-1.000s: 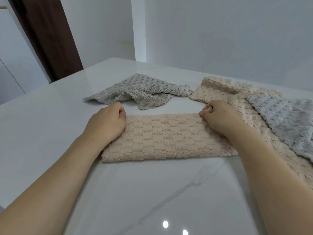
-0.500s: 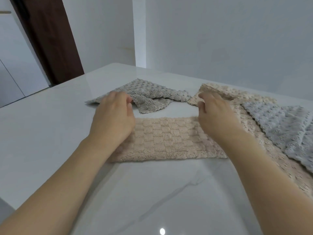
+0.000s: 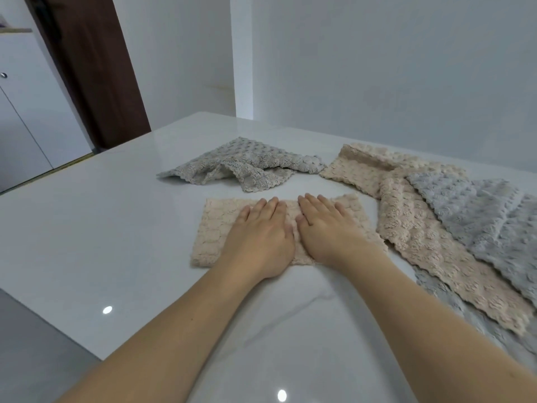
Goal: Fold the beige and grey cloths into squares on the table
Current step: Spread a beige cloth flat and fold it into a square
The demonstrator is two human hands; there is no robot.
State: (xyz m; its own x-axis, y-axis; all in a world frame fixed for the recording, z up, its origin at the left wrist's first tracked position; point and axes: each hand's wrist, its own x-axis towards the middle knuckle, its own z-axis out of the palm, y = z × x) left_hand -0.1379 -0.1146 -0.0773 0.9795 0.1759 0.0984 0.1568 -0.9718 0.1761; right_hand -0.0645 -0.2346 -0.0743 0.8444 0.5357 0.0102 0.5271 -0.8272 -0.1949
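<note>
A beige cloth point(image 3: 216, 225) lies folded into a long strip on the white table point(image 3: 122, 237). My left hand point(image 3: 261, 237) and my right hand point(image 3: 325, 231) rest flat on its middle, side by side, fingers spread, holding nothing. Behind it sits a crumpled grey cloth point(image 3: 241, 167). To the right lies a pile: an unfolded beige cloth point(image 3: 418, 237) with a light grey cloth point(image 3: 476, 213) on top, and another grey cloth point(image 3: 436, 289) partly hidden under them.
The table's left edge point(image 3: 49, 321) runs diagonally near my left forearm. A white wall point(image 3: 377, 68) stands close behind the table. A dark brown door point(image 3: 96, 68) and white cabinets point(image 3: 26, 112) are at the far left.
My hands let go of the far corners of the beige strip and moved inward. They now press flat on its middle. The view has shifted, so the cloths sit further right.
</note>
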